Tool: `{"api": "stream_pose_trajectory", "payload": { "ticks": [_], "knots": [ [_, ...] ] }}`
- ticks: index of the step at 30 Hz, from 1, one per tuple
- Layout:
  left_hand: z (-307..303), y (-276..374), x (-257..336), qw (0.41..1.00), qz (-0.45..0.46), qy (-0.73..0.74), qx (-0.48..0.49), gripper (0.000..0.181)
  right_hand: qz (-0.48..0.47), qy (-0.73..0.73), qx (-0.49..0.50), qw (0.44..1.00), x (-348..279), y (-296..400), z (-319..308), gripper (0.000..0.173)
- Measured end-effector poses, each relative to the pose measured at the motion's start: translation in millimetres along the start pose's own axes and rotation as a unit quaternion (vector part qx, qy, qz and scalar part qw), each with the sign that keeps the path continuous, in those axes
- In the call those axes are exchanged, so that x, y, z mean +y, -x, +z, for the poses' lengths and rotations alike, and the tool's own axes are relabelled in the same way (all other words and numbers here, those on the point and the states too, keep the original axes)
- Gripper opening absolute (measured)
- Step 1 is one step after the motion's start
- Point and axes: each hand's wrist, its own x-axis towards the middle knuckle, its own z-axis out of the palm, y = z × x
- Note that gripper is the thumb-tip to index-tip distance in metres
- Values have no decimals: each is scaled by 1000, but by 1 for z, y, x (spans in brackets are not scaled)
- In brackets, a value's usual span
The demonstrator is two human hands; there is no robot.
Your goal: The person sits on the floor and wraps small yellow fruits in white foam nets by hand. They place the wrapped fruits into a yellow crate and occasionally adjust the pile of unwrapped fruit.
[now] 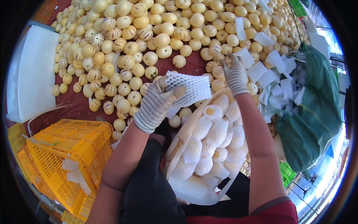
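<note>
My left hand (pixel 158 103), in a striped knit glove, grips a white foam net sleeve (pixel 191 88), stretched out to the right of my thumb. My right hand (pixel 236 72), gloved alike, reaches over the pile of pale yellow, purple-streaked pepino melons (pixel 134 49); its fingers are apart, touching or close to the fruit at the foot of the loose sleeves, and I cannot tell whether they hold anything. Below and between my arms stands a pale lined container (pixel 179 145) of foam-sleeved fruits (pixel 216 133), a yellow fruit end showing in one sleeve.
At the left are a yellow plastic crate (pixel 70 140) and a white foam box (pixel 33 72). A green woven sack (pixel 313 117) lies at the right, with loose foam sleeves (pixel 285 86) spilling at its mouth. Dark red cloth (pixel 75 107) lies beneath the fruit.
</note>
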Motion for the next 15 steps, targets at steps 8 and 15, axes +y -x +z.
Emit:
{"api": "stream_pose_trajectory", "payload": {
  "ticks": [8,15],
  "knots": [
    [-22,0,-22,990,21,-126,64,34,29,218,-97,971,27,-20,3,62],
    [-11,-2,-17,985,42,-152,71,36,83,149,-87,981,41,-25,21,68]
  ]
}}
